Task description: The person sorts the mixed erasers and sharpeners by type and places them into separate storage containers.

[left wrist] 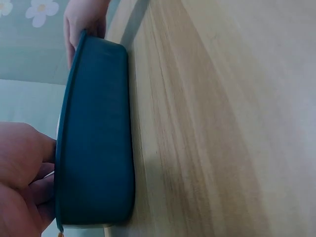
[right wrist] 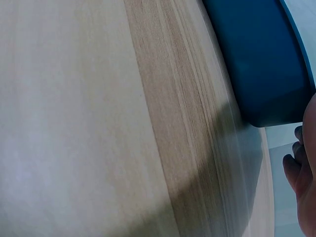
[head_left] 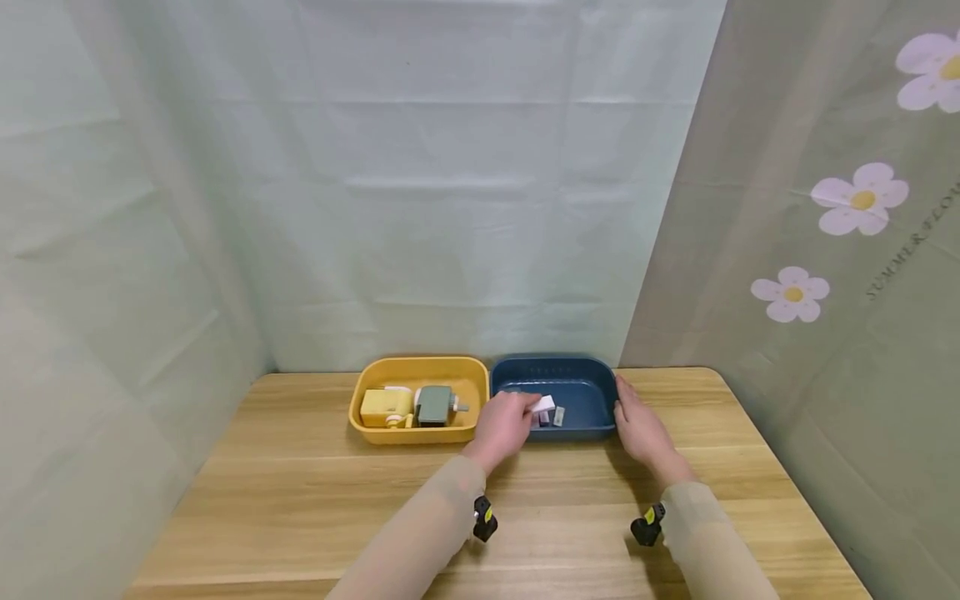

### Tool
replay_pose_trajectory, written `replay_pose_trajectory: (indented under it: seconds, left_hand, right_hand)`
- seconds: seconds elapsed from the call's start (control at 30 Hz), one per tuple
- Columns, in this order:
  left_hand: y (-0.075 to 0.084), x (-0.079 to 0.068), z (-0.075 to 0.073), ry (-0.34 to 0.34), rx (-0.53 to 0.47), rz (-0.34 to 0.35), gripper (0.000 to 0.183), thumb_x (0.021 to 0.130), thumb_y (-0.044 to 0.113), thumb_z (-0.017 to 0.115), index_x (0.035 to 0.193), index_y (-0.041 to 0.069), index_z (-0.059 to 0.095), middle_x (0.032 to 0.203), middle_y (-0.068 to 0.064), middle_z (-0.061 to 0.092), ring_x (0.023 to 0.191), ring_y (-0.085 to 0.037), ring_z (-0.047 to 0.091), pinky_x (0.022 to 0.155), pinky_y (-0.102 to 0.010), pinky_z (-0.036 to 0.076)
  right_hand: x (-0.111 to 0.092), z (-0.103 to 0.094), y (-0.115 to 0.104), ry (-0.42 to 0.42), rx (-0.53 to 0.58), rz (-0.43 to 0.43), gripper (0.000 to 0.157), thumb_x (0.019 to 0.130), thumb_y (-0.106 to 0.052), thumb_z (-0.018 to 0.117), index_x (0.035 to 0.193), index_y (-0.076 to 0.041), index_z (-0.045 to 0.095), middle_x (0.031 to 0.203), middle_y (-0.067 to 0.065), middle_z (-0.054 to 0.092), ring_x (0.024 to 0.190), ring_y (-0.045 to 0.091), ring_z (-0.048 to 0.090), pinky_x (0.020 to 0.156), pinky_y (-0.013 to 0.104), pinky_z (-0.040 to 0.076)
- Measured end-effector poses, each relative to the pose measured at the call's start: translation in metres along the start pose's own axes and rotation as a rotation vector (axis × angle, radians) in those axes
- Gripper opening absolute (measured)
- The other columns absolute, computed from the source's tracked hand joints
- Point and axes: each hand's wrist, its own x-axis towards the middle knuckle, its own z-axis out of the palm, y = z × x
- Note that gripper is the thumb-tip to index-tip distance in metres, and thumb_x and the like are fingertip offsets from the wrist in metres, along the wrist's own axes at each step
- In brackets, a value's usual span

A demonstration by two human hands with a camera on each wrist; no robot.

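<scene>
My left hand (head_left: pixel 501 427) reaches over the near left rim of a dark blue bin (head_left: pixel 588 402) and pinches a small white rectangular block (head_left: pixel 543 404), whose exact kind I cannot tell. Below it in the bin lie a small pale grey piece (head_left: pixel 558 417) and a purplish-white piece (head_left: pixel 544 418). My right hand (head_left: pixel 643 429) rests against the bin's right side, fingers stretched along the rim. In the left wrist view, the bin wall (left wrist: pixel 96 133) hides part of the left fingers. The right wrist view catches only the right hand's edge (right wrist: pixel 306 197).
A yellow bin (head_left: pixel 472 379) stands against the blue one's left side. Inside are a yellow boxy object (head_left: pixel 384 407) and a grey-green one with a pale shaft (head_left: pixel 435 406). Both bins sit at the back of a wooden table (head_left: pixel 300 500), before a hanging curtain (head_left: pixel 450 208).
</scene>
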Motion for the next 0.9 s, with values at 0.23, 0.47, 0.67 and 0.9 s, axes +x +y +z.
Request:
replay_pose_trajectory:
  seconds: [0.23, 0.47, 0.67, 0.9]
  left_hand:
    - [-0.001, 0.013, 0.005, -0.01, 0.053, -0.01, 0.031, 0.103, 0.009, 0.071, 0.131, 0.017, 0.079, 0.12, -0.001, 0.079, 0.105, -0.022, 0.075, 0.09, -0.038, 0.063]
    - [0.003, 0.025, 0.007, -0.046, 0.089, -0.022, 0.031, 0.101, 0.008, 0.073, 0.129, 0.019, 0.081, 0.118, 0.0, 0.08, 0.102, -0.021, 0.075, 0.088, -0.036, 0.063]
    - [0.008, 0.037, 0.008, -0.044, 0.117, -0.013, 0.031, 0.102, 0.006, 0.07, 0.129, 0.018, 0.081, 0.118, -0.002, 0.08, 0.095, -0.019, 0.073, 0.086, -0.035, 0.063]
    - [0.01, 0.044, 0.006, -0.069, 0.099, -0.059, 0.035, 0.104, 0.006, 0.068, 0.135, 0.019, 0.078, 0.126, -0.002, 0.078, 0.104, -0.019, 0.074, 0.094, -0.036, 0.062]
  right_hand:
    - [0.001, 0.0, -0.001, -0.006, 0.007, 0.004, 0.057, 0.115, -0.014, 0.032, 0.164, 0.013, 0.02, 0.17, 0.033, 0.024, 0.156, 0.051, 0.025, 0.127, 0.063, 0.024]
    - [0.002, -0.001, 0.0, 0.008, 0.01, 0.006, 0.057, 0.115, -0.013, 0.033, 0.165, 0.012, 0.02, 0.17, 0.031, 0.023, 0.156, 0.051, 0.026, 0.127, 0.063, 0.024]
    - [0.001, -0.001, 0.002, 0.007, 0.0, 0.005, 0.057, 0.115, -0.012, 0.033, 0.165, 0.012, 0.02, 0.17, 0.031, 0.024, 0.156, 0.05, 0.026, 0.127, 0.062, 0.024]
    - [0.002, 0.0, 0.0, 0.015, -0.001, 0.005, 0.057, 0.115, -0.012, 0.034, 0.164, 0.013, 0.022, 0.17, 0.031, 0.025, 0.156, 0.05, 0.027, 0.127, 0.062, 0.025]
